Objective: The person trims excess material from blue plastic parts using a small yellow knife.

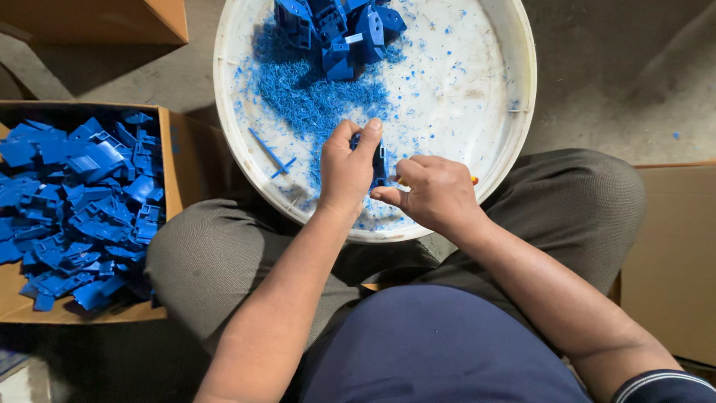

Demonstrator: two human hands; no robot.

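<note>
Centrally, left hand (pixel 347 168) fingers grasping blue plastic part (pixel 379 160), right hand (pixel 436 192) clenched on orange-tipped tool (pixel 474 180), over white basin (pixel 514 104), box of blue parts (pixel 173 160) left.

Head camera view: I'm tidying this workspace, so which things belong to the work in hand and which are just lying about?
In use:
- blue plastic part, gripped by left hand
- small tool, orange end, in right hand
- white basin with blue shavings
- box of blue parts

Lying about:
- closed cardboard box
- empty cardboard box
</note>
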